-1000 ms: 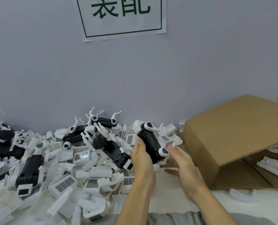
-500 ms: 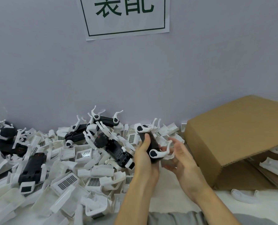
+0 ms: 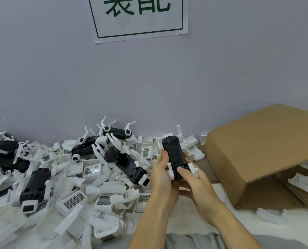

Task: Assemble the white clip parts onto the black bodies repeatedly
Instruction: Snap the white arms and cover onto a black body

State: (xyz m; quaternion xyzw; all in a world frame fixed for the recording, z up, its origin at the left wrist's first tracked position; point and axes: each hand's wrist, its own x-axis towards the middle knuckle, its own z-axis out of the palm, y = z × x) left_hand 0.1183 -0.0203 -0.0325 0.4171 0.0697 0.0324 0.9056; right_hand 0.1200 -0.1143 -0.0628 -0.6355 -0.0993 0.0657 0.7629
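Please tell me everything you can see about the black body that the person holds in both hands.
The black body is a long block, plastic by its look, with ribbed detail on its upper face. It is held above the table, its far end pointing toward the wall. White clips sit on both sides of its near end, and another white part rises at its far end. The left hand grips its left side; the right hand holds the near end, thumb on top.

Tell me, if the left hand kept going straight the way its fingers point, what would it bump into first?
The left hand already grips the black body. Beyond it, probably the white clip parts heaped against the wall; depth is hard to judge.
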